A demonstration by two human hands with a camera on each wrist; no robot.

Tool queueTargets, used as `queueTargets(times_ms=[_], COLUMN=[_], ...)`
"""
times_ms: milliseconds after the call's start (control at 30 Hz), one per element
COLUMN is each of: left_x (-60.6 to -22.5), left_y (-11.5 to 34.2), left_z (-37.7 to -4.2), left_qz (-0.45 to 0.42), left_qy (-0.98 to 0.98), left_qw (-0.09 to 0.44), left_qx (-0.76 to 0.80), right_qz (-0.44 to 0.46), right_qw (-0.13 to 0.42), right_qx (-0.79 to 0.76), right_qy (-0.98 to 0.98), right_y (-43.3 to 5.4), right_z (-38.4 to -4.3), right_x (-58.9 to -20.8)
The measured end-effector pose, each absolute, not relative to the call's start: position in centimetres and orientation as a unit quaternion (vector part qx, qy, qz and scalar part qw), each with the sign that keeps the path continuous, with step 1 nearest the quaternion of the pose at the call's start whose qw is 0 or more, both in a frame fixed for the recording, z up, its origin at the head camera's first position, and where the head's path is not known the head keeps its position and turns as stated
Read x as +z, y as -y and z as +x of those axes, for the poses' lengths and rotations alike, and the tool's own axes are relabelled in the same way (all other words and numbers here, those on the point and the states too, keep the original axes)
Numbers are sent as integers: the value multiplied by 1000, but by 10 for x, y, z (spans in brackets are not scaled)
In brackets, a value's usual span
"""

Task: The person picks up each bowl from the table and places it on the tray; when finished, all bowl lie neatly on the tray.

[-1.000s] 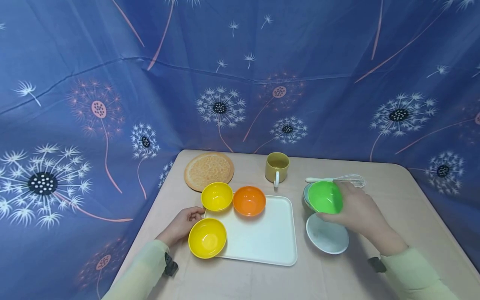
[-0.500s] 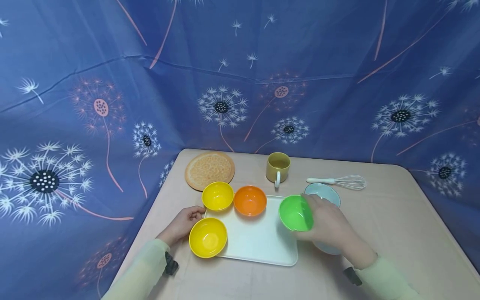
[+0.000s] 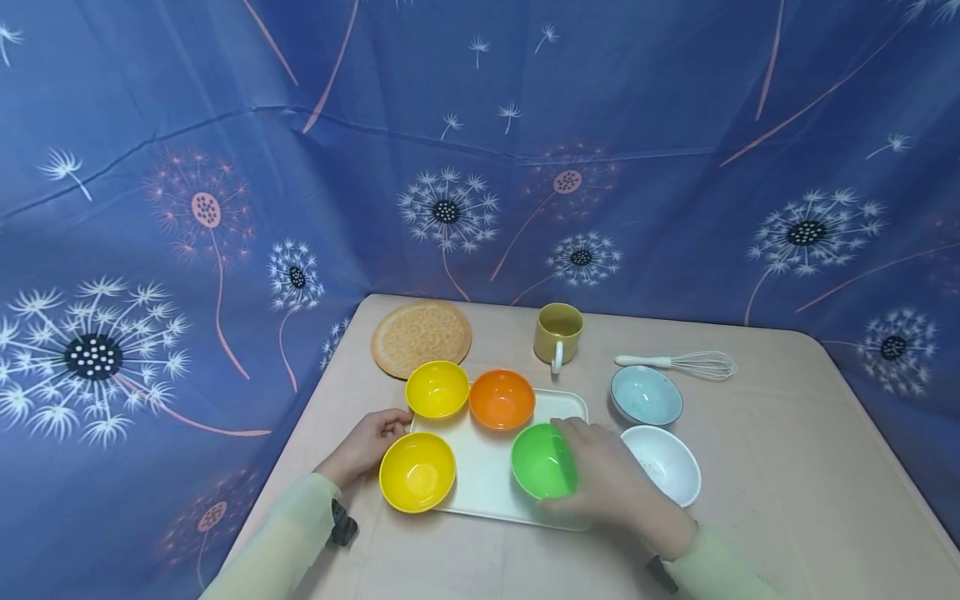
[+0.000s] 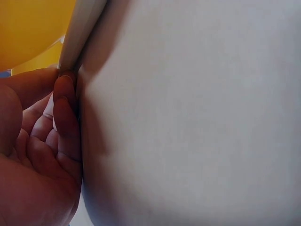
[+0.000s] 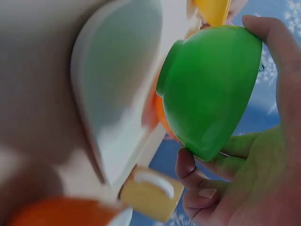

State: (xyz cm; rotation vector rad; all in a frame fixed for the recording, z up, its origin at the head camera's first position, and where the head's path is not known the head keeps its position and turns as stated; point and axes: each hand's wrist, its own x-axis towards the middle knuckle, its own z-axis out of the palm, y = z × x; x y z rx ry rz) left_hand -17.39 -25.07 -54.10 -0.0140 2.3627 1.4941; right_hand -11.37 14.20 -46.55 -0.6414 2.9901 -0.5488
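Note:
My right hand [image 3: 611, 475] grips a green bowl [image 3: 542, 462] by its rim, thumb on one side and fingers on the other. In the right wrist view the green bowl [image 5: 211, 89] hangs just above the white tray [image 5: 117, 70], apart from it. My left hand [image 3: 363, 450] pinches the left edge of the tray [image 3: 480, 479]; the left wrist view shows thumb and curled fingers at the tray rim [image 4: 84, 28]. An orange bowl [image 3: 502, 400] and a yellow bowl [image 3: 437, 390] stand along the tray's far side. Another yellow bowl [image 3: 417, 472] is at its near left corner.
A light blue bowl [image 3: 647, 396] and a white bowl [image 3: 663, 462] stand right of the tray. Behind are a whisk [image 3: 675, 363], a mustard-coloured mug [image 3: 558, 332] and a round, crust-coloured board [image 3: 422, 337]. A blue patterned cloth [image 3: 480, 208] hangs behind the table.
My right hand has carried the green bowl leftward from over the light blue bowl to above the tray's right part. The light blue and white bowls are now uncovered. My left hand stays put.

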Motion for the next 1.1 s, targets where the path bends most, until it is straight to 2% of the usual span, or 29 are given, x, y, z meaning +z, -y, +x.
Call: queueTargets(times_ms=[333, 1100], left_x=[-540, -538], left_y=[250, 252], left_z=[-175, -174], left_qz=[-5, -2], left_qy=[-830, -824], left_qw=[174, 187], left_qx=[529, 534], right_qz=[-228, -271], right_qw=[62, 65], right_qx=[-218, -203], right_qy=[-947, -939], right_y=[-112, -76], right_z=[-110, -108], right_x=[-482, -493])
